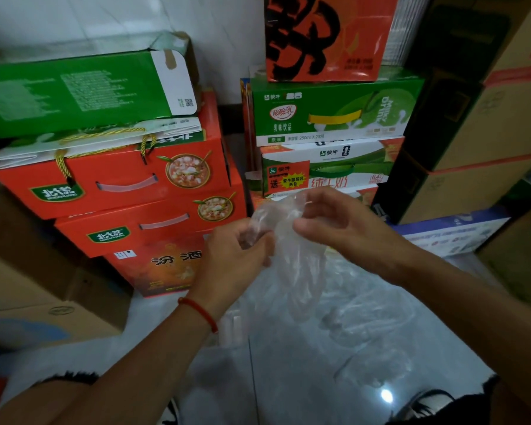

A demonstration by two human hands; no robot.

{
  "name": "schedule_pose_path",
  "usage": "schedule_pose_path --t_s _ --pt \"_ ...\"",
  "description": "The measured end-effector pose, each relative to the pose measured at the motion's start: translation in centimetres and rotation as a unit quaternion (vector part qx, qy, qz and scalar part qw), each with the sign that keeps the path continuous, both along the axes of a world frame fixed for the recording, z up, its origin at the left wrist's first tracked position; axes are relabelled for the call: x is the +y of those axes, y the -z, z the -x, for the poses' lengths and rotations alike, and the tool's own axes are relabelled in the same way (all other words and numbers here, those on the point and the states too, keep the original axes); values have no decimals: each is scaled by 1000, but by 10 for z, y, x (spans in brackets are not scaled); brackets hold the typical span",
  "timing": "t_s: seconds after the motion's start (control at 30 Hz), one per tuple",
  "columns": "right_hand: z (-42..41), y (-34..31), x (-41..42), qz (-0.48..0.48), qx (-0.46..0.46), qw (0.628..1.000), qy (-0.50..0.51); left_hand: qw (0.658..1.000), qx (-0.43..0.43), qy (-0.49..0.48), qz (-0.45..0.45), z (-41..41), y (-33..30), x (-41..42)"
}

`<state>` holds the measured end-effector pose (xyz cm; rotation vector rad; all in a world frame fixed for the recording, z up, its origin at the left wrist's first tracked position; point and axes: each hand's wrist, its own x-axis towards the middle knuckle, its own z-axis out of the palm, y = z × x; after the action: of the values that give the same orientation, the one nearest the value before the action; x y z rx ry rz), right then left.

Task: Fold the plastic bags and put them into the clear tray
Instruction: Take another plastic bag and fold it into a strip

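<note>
Both hands hold 1 clear plastic bag above the floor, near stacked cartons. Left hand grips its crumpled top; right hand pinches it, fingers curled. Best smoothed flat before creasing. No clear tray can be made out.
</note>
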<state>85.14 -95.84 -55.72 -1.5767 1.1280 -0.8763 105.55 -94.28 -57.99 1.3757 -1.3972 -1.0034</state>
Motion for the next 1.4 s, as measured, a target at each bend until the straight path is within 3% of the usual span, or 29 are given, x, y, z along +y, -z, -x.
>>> schedule_pose_path --t_s 0.17,0.23,0.3,0.43,0.53,0.7,0.97,1.03,1.1,1.2,1.3,1.4 --pt "-6 7 -6 80 93 992 16 996 12 50 -79 -8 -4 -4" --pt "-3 8 -7 125 153 980 4 996 41 79 -31 -15 -7 -7" --pt "-8 10 -4 161 186 969 -11 994 -2 103 42 -12 -10 -4" --pt "-18 13 -5 197 213 957 -11 988 -68 38 135 -2 -3 -3" --pt "-12 13 -8 162 174 971 7 987 -53 -21 152 -9 -3 -11" --pt "1 12 -15 74 38 994 71 987 42 -103 114 -25 -4 -17" --pt "17 10 -23 53 -7 991 123 973 157 -162 43 -35 -9 -19" --pt "17 10 -23 79 25 990 114 976 132 -171 7 -35 -6 -20" --pt "16 10 -20 110 61 988 90 986 16 -164 31 -37 -4 -21" --pt "10 8 -16 150 102 982 50 978 -168 -16 124 -28 -8 -12" --pt "0 7 -12 172 142 975 8 968 -187 130 102 -10 -1 -6" --pt "-5 3 -10 174 127 976 -8 983 -113 112 91 -3 3 -9"
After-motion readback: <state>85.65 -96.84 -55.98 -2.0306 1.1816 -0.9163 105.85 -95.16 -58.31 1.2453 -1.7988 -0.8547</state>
